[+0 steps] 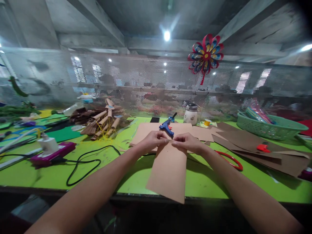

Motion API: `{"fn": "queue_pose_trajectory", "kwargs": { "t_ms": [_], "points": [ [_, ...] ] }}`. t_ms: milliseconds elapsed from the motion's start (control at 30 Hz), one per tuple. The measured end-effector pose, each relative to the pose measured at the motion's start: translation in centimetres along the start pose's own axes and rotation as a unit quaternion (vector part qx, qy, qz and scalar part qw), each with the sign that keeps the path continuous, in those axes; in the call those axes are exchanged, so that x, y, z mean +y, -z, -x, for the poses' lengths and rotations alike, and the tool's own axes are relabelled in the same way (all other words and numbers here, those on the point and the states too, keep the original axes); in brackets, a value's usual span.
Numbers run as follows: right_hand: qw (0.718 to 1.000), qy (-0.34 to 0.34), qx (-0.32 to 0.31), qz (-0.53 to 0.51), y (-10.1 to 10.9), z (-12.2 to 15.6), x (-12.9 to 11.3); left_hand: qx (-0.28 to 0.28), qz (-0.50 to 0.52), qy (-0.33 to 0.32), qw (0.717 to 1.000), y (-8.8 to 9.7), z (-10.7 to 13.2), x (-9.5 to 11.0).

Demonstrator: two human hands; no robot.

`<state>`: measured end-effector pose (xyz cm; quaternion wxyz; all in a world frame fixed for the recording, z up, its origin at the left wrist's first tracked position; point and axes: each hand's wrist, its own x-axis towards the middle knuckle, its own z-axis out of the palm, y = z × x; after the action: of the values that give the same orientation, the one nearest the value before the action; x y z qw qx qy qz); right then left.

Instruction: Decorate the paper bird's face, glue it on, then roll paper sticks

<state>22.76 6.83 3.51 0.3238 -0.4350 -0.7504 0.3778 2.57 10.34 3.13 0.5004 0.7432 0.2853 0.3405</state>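
A sheet of tan craft paper point(168, 169) hangs from my two hands, its lower corner reaching past the table's front edge. My left hand point(156, 140) pinches the top edge on one side, and my right hand point(186, 142) pinches it close by on the other. Between them the edge looks narrow, perhaps folded; I cannot tell exactly. Just behind my fingers a blue glue gun point(167, 126) rests over more tan paper point(143, 131) lying on the table.
Left are a purple power strip point(53, 154), a looping black cord point(84, 161) and rolled-paper bundles point(104, 122). Right are brown sheets point(255, 146), red-handled scissors point(230, 161) and a green basket point(270, 126). A white jar point(191, 115) stands before the perforated panel point(151, 84).
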Motion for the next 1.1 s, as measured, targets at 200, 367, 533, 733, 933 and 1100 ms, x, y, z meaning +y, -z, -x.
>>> {"fn": "queue_pose_trajectory", "kwargs": {
  "t_ms": [200, 367, 533, 733, 933, 1100],
  "points": [
    [0.992, -0.038, 0.022, -0.12, 0.1, 0.0, 0.4, 0.021, 0.043, 0.025, 0.999, 0.9, -0.4, -1.2],
    [0.994, -0.044, 0.046, -0.093, -0.2, -0.3, 1.4, -0.023, -0.013, 0.036, 0.999, 2.0, -0.5, -1.6],
    [0.998, -0.032, 0.038, -0.044, -0.7, -0.6, 1.6, -0.093, -0.175, -0.031, 0.98, 1.5, -0.3, -0.9],
    [0.998, -0.029, 0.027, -0.053, -1.0, -0.1, 0.9, -0.068, -0.259, -0.075, 0.96, 0.6, -0.1, -0.3],
    [0.988, -0.033, 0.025, -0.147, -1.2, 0.0, 0.7, -0.044, -0.267, -0.105, 0.957, 0.6, 0.0, -0.1],
    [0.984, -0.027, 0.035, -0.174, -1.7, -0.4, 0.9, -0.033, -0.3, -0.122, 0.945, 0.5, 0.1, -0.1]
  ]
}}
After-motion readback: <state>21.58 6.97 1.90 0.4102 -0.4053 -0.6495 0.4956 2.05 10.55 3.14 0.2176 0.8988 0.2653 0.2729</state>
